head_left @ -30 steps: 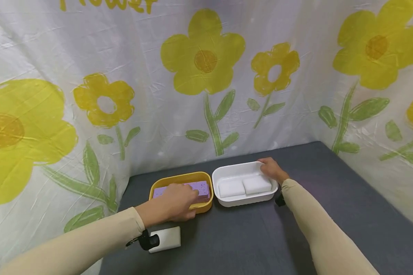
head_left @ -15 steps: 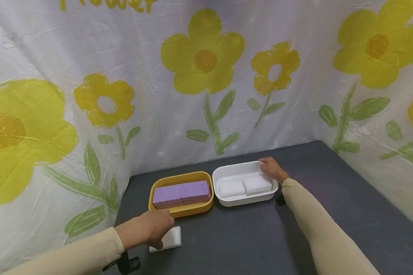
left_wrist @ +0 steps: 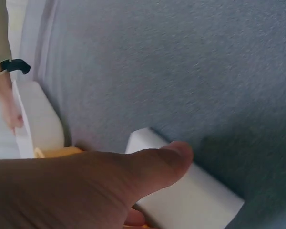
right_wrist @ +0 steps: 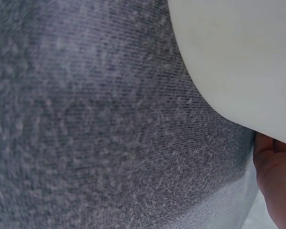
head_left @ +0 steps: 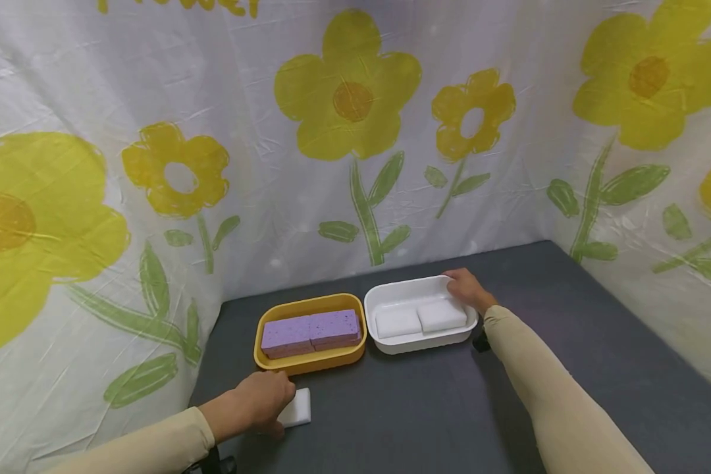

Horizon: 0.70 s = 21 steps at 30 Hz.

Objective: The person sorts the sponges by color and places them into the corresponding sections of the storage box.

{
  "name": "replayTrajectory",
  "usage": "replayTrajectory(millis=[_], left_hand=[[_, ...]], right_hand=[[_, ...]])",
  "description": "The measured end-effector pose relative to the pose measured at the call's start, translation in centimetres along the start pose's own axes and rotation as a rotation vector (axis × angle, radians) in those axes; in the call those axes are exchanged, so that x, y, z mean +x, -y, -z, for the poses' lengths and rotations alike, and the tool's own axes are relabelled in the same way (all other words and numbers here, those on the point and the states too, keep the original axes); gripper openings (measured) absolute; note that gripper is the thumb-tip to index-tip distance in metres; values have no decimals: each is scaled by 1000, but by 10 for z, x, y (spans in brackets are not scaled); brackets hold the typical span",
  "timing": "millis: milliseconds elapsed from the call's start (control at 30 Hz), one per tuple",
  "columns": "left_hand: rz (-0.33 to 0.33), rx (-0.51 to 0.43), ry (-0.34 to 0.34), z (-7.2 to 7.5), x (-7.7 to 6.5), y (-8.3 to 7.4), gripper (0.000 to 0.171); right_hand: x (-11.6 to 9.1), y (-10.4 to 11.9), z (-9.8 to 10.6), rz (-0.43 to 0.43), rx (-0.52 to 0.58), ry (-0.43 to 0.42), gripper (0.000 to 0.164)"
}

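My left hand [head_left: 255,403] is over a white sponge [head_left: 297,409] on the table in front of the yellow bin. In the left wrist view the thumb [left_wrist: 162,164] lies along one side of the sponge [left_wrist: 195,202], and the other fingers are mostly hidden behind it; the hand grips it between them. At the far right end of the white bin [head_left: 417,345], my right hand [head_left: 469,289] holds the rim. Two white sponges [head_left: 441,316] lie side by side inside that bin. The right wrist view shows the bin's outer wall [right_wrist: 248,62] with fingers [right_wrist: 276,176] beneath its edge.
The yellow bin [head_left: 326,362] stands close against the white bin's left end, with purple sponges [head_left: 311,332] stacked in it. A dark grey cloth [head_left: 403,415] covers the table. A curtain [head_left: 249,217] with yellow flowers hangs behind and along both sides.
My left hand has left the purple sponges in the yellow bin, come toward me and taken hold of the white sponge on the table. The right hand stays at the white bin's rim.
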<state>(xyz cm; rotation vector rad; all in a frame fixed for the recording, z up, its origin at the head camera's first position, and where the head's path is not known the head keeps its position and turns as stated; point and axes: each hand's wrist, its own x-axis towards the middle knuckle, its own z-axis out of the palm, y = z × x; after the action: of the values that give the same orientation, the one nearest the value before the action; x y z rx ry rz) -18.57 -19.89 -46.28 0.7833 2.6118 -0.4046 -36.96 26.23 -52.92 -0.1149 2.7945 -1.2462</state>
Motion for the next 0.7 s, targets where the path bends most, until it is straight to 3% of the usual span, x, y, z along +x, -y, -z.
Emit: replayTrajectory(millis=[267,400,533,700], left_hand=[[-35,93,-111,-16,7,-2,37],[-33,92,-116,-18,10,-2,37],[-27,57,-97,-10,9,-3,38],[-80,-9,-149,18,7,-8,44]], right_hand=[[-2,3,1,11,-7,-3,58],[-3,4,2,16,13,-6,57],[-3,4,2,11,15,-6,57],[-2,1,2,-1,10,-4,58]])
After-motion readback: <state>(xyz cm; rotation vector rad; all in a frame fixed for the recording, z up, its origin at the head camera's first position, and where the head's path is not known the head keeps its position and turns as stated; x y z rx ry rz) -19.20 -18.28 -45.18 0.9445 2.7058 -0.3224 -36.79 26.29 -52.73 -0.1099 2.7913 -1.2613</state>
